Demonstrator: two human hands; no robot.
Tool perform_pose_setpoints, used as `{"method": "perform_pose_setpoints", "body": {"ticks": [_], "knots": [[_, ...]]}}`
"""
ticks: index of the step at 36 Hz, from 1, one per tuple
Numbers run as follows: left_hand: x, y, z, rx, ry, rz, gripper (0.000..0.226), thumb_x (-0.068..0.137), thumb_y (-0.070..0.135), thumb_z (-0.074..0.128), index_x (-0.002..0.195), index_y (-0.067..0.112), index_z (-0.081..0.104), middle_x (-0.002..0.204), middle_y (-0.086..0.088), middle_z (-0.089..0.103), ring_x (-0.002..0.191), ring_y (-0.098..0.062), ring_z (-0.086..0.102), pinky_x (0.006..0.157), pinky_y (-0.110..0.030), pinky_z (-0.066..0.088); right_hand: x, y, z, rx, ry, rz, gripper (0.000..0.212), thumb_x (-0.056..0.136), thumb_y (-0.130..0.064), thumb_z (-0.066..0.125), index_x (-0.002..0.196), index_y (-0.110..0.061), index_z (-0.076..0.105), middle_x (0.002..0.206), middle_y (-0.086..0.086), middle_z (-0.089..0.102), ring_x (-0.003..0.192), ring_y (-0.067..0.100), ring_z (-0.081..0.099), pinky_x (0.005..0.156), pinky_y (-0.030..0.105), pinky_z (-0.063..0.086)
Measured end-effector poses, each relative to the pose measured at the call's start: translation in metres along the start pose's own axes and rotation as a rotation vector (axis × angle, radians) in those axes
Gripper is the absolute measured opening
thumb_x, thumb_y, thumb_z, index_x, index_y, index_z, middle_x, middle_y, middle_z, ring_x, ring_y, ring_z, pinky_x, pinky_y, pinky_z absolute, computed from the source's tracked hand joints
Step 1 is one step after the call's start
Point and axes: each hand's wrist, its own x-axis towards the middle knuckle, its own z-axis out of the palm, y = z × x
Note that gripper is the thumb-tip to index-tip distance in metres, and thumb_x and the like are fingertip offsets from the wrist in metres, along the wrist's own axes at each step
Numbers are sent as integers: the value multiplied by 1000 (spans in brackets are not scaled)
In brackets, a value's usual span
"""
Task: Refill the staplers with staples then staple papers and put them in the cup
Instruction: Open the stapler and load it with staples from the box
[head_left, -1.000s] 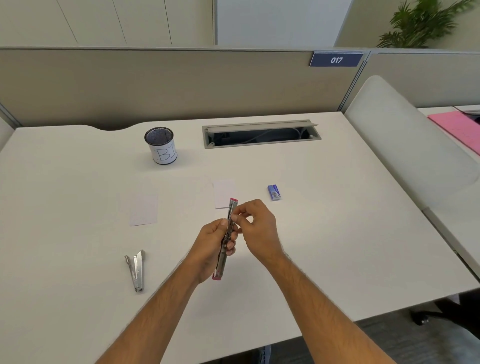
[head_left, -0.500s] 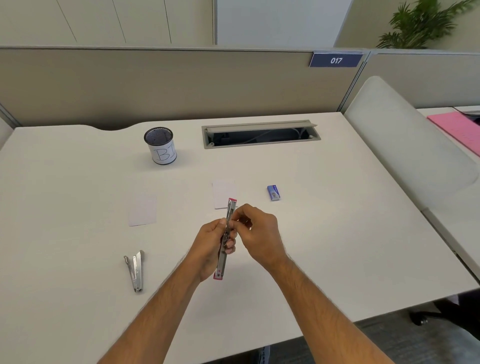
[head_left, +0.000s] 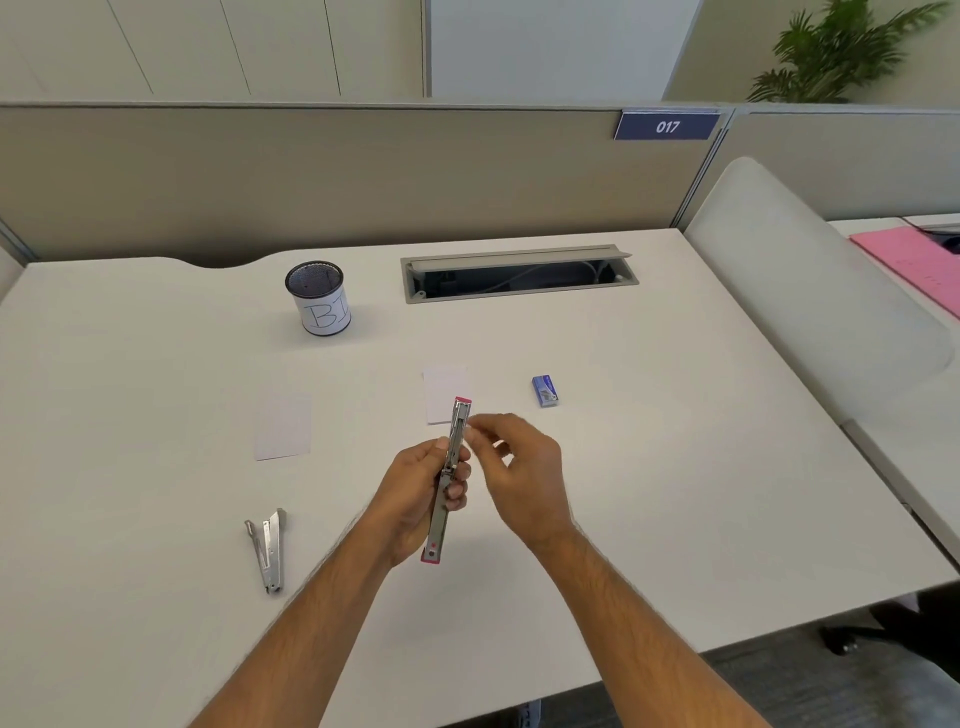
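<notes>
My left hand (head_left: 415, 493) grips a pink stapler (head_left: 448, 483), unfolded flat and long, with its metal channel facing up. Just right of it is my right hand (head_left: 519, 467), fingertips pinched near the channel's upper half; whether they hold staples I cannot tell. A second, silver stapler (head_left: 267, 551) lies half open on the table at the left. Small white papers lie flat: one (head_left: 283, 426) at the left, one (head_left: 444, 389) partly behind the pink stapler. A blue staple box (head_left: 544, 391) sits to the right. A mesh cup (head_left: 318, 299) labelled "B1" stands further back.
A white desk (head_left: 675, 467) carries everything. An open cable tray slot (head_left: 519, 273) is set into its back. A beige partition (head_left: 363, 176) closes the far side. A pale rounded divider (head_left: 805, 291) borders the right edge, with a pink folder (head_left: 914, 265) beyond it.
My right hand has drawn slightly right, away from the stapler's channel, and its fingers have loosened. The left hand and pink stapler have stayed almost still.
</notes>
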Motion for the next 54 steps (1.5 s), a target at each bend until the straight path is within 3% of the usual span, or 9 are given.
{"method": "perform_pose_setpoints", "body": {"ticks": [5, 12, 18, 26, 33, 37, 40, 50, 54], "knots": [[-2, 0, 2, 19, -24, 6, 37, 113, 24, 38, 100, 1, 64, 72, -9, 59, 53, -15, 46, 52, -26, 42, 8, 6, 3, -332, -67, -33, 40, 103, -14, 50, 142, -21, 58, 117, -1, 59, 109, 18, 54, 75, 33, 54], [-4, 1, 1, 18, -10, 2, 38, 113, 23, 36, 101, 1, 64, 72, -10, 59, 52, -14, 46, 53, -27, 41, 0, 7, 1, -613, -174, -124, 90, 82, 5, 57, 160, -27, 27, 145, 8, 42, 113, 20, 51, 53, 24, 44], [-2, 1, 3, 14, 4, -1, 37, 113, 24, 38, 100, 1, 65, 71, -9, 60, 52, -14, 47, 52, -27, 42, -2, 4, -1, -666, -175, -185, 78, 75, 10, 63, 147, -19, 51, 139, 13, 52, 108, 29, 58, 58, 23, 38], [1, 2, 5, 10, 9, 3, 36, 113, 22, 38, 101, 3, 65, 70, -9, 60, 51, -15, 45, 50, -27, 40, -6, 4, -4, -638, -205, -226, 70, 79, 8, 59, 143, -18, 55, 138, 11, 52, 109, 28, 57, 57, 23, 41], [1, 2, 6, 8, 26, 20, 35, 112, 22, 40, 104, 3, 68, 69, -7, 59, 52, -14, 46, 49, -26, 39, -7, -2, -1, -499, -155, -293, 56, 90, -19, 27, 130, -11, 65, 136, 8, 52, 112, 23, 53, 58, 27, 51], [-1, 4, 6, 20, 8, 22, 36, 112, 24, 39, 102, 1, 66, 70, -8, 59, 52, -14, 46, 50, -26, 40, -3, -11, -2, -363, -29, -239, 48, 93, -17, 34, 125, -7, 68, 127, 9, 57, 108, 23, 56, 67, 29, 56], [-3, 4, 6, 21, -1, 28, 36, 112, 23, 39, 100, 2, 65, 71, -8, 59, 52, -14, 45, 51, -26, 40, 4, -11, -3, -279, 32, -130, 27, 98, -5, 55, 119, -6, 71, 115, 4, 57, 107, 21, 57, 77, 36, 57], [-6, 4, 6, 52, -7, 38, 35, 113, 19, 37, 95, 4, 62, 69, -7, 57, 53, -15, 44, 51, -26, 39, 15, -12, -2, -242, -98, -55, 16, 91, -14, 70, 106, -11, 74, 103, -7, 49, 105, 15, 52, 78, 26, 50], [-6, 3, 6, 81, 12, 49, 36, 113, 19, 36, 90, 6, 61, 68, -7, 55, 52, -15, 44, 51, -26, 39, 17, -14, -1, -264, -131, -22, 20, 90, -17, 72, 109, -13, 73, 102, -8, 49, 103, 12, 50, 76, 14, 41]]}}
